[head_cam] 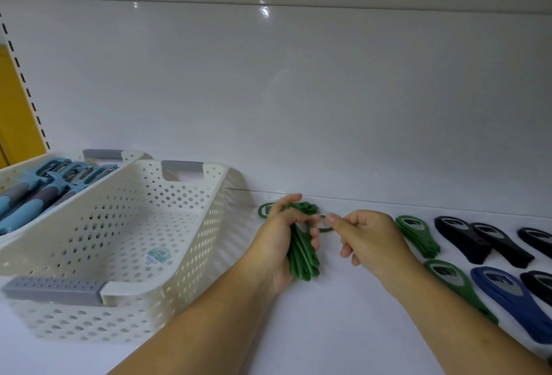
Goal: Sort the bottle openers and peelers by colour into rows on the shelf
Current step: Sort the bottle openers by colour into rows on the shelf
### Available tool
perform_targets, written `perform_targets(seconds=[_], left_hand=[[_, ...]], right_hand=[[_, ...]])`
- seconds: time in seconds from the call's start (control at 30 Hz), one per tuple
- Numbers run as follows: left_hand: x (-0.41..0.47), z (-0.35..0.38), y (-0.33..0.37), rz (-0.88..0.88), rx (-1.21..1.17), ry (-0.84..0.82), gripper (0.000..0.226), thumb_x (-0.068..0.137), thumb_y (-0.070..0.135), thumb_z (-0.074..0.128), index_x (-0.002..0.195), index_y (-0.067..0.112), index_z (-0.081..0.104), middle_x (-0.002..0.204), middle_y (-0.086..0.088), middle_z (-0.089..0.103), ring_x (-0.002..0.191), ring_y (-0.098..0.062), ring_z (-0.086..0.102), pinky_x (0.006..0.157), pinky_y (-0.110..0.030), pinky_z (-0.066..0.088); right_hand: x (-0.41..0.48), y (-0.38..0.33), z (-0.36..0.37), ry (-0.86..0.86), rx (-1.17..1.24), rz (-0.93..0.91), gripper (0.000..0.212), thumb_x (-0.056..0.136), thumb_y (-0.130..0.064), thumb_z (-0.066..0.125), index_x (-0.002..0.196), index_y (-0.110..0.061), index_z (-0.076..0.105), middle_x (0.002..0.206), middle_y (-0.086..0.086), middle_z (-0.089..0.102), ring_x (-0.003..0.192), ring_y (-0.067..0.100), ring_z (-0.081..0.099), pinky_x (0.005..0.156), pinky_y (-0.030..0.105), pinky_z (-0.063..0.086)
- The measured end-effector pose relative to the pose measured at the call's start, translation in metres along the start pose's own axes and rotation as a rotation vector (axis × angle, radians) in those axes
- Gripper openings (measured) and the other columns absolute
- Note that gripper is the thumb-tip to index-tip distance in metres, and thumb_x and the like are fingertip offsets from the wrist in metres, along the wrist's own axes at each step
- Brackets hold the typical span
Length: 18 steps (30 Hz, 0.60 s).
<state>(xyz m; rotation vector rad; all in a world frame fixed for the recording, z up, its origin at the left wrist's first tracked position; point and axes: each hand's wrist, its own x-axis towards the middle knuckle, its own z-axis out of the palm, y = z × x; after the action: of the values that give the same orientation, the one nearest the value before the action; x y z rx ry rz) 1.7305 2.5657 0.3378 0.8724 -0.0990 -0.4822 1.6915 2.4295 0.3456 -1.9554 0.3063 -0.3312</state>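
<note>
My left hand (280,234) grips a bundle of green bottle openers (303,258) just above the white shelf (328,315). My right hand (367,234) pinches the ring end of one green opener (324,227) from that bundle. More green openers (307,207) lie behind my left hand by the back wall. To the right sit a stack of green openers (418,234), a single green opener (454,282), black openers (475,240) and a blue opener (507,297).
An empty cream perforated basket (194,261) with grey handles stands left of my hands. Behind it a second basket (131,155) holds light blue and grey peelers (44,186). The white back wall rises close behind the shelf.
</note>
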Motion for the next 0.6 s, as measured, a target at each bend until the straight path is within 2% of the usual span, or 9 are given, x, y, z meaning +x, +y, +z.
perform_targets(seconds=[0.07, 0.13, 0.2, 0.27, 0.4, 0.43, 0.5, 0.57, 0.6], left_hand=[[0.002, -0.001, 0.001, 0.085, 0.010, 0.032, 0.039, 0.087, -0.004, 0.043, 0.111, 0.023, 0.056, 0.070, -0.009, 0.056, 0.056, -0.018, 0.049, 0.057, -0.031, 0.045], [0.000, 0.001, 0.002, 0.129, 0.055, 0.027, 0.032, 0.088, -0.002, 0.045, 0.104, 0.023, 0.058, 0.063, -0.004, 0.054, 0.057, -0.018, 0.049, 0.058, -0.032, 0.044], [-0.003, 0.005, 0.001, 0.147, 0.136, -0.001, 0.026, 0.090, 0.001, 0.045, 0.094, 0.023, 0.057, 0.063, -0.005, 0.054, 0.059, -0.019, 0.051, 0.059, -0.031, 0.044], [-0.008, 0.012, -0.002, 0.174, 0.237, -0.044, 0.024, 0.090, 0.003, 0.047, 0.089, 0.026, 0.056, 0.065, -0.008, 0.053, 0.061, -0.022, 0.052, 0.060, -0.033, 0.045], [-0.016, 0.019, -0.011, 0.388, 0.526, -0.126, 0.021, 0.093, 0.005, 0.050, 0.093, 0.026, 0.052, 0.074, -0.008, 0.051, 0.069, -0.023, 0.048, 0.061, -0.038, 0.041], [-0.018, 0.020, -0.012, 0.416, 0.556, -0.149, 0.021, 0.093, 0.005, 0.052, 0.094, 0.026, 0.052, 0.077, -0.008, 0.051, 0.070, -0.023, 0.049, 0.062, -0.039, 0.042], [-0.020, 0.020, -0.012, 0.429, 0.612, -0.204, 0.026, 0.090, 0.005, 0.059, 0.099, 0.029, 0.054, 0.087, -0.007, 0.053, 0.074, -0.021, 0.054, 0.066, -0.039, 0.048], [-0.019, 0.016, -0.009, 0.433, 0.676, -0.263, 0.042, 0.080, 0.004, 0.071, 0.105, 0.036, 0.060, 0.104, -0.002, 0.057, 0.084, -0.012, 0.060, 0.072, -0.031, 0.053], [-0.018, 0.014, -0.007, 0.430, 0.707, -0.292, 0.052, 0.074, 0.003, 0.074, 0.108, 0.040, 0.061, 0.113, 0.000, 0.057, 0.091, -0.008, 0.061, 0.076, -0.027, 0.055]], right_hand=[[-0.005, -0.003, -0.003, -0.181, -0.021, 0.047, 0.036, 0.084, -0.038, 0.066, 0.067, -0.007, 0.065, 0.053, 0.000, 0.053, 0.042, 0.009, 0.048, 0.044, 0.020, 0.037], [-0.012, -0.005, -0.004, -0.385, -0.054, 0.058, 0.039, 0.084, -0.040, 0.066, 0.058, -0.013, 0.056, 0.051, -0.002, 0.041, 0.043, 0.010, 0.036, 0.041, 0.018, 0.029], [-0.017, -0.007, -0.002, -0.485, -0.102, -0.005, 0.036, 0.083, -0.035, 0.069, 0.058, -0.013, 0.054, 0.049, -0.009, 0.036, 0.044, 0.006, 0.031, 0.042, 0.015, 0.024], [-0.019, -0.008, 0.000, -0.490, -0.131, -0.071, 0.031, 0.078, -0.031, 0.075, 0.059, -0.012, 0.059, 0.047, -0.016, 0.042, 0.047, 0.001, 0.038, 0.047, 0.013, 0.028], [-0.019, -0.007, -0.002, -0.469, -0.118, -0.137, 0.026, 0.073, -0.016, 0.077, 0.060, -0.024, 0.057, 0.045, -0.019, 0.053, 0.047, -0.005, 0.051, 0.048, 0.006, 0.035], [-0.019, -0.006, -0.003, -0.477, -0.119, -0.153, 0.021, 0.073, -0.017, 0.077, 0.064, -0.026, 0.060, 0.050, -0.017, 0.059, 0.053, -0.005, 0.056, 0.053, 0.008, 0.040], [-0.015, 0.000, -0.005, -0.458, -0.131, -0.193, 0.011, 0.069, -0.022, 0.076, 0.074, -0.023, 0.066, 0.067, -0.006, 0.067, 0.068, 0.007, 0.063, 0.066, 0.024, 0.050], [-0.011, 0.006, -0.011, -0.409, -0.151, -0.203, 0.008, 0.071, -0.019, 0.074, 0.072, -0.017, 0.066, 0.067, 0.001, 0.061, 0.063, 0.014, 0.055, 0.062, 0.032, 0.044], [-0.008, 0.009, -0.014, -0.374, -0.186, -0.203, 0.013, 0.072, -0.020, 0.074, 0.066, -0.015, 0.063, 0.062, -0.002, 0.055, 0.060, 0.012, 0.047, 0.059, 0.030, 0.039]])
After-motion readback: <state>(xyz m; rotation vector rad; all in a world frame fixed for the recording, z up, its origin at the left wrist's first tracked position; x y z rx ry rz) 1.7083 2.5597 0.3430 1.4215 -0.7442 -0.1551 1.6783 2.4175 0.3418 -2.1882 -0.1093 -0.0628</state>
